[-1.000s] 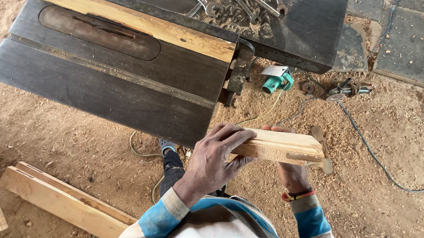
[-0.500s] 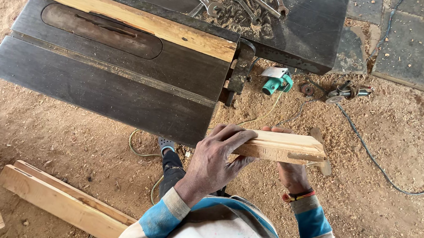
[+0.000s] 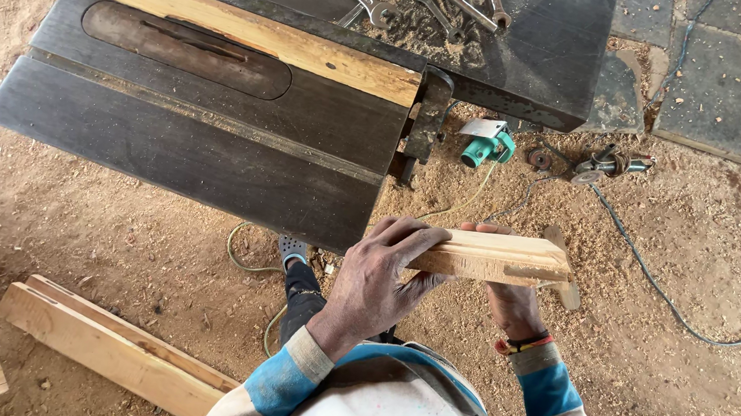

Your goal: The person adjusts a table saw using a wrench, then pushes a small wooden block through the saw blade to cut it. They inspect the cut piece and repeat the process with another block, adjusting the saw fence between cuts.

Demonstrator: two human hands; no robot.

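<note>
Both hands hold a short wooden block (image 3: 494,257) out in front of the body, above the sawdust-strewn floor (image 3: 687,356) and just clear of the near corner of the dark saw desk (image 3: 194,150). The left hand (image 3: 379,277) lies over the block's near end, its grip closed with fingers wrapped across the top face and thumb tucked beneath; the right hand (image 3: 512,304) supports the block from below, with only fingertips showing over the far edge, so it also holds the wood. Against the earlier frames almost nothing has changed: the block keeps the same level, slightly tilted pose, and both hands sit where they were, which suggests the person is pausing to look the piece over rather than moving it. On the desk a long pale board (image 3: 244,29) lies along the fence line, and several wrenches (image 3: 417,3) rest in sawdust further back. A green-handled tool (image 3: 487,147) and a dark cable (image 3: 642,259) lie on the floor beyond the block, and planks (image 3: 113,346) rest at lower left.
</note>
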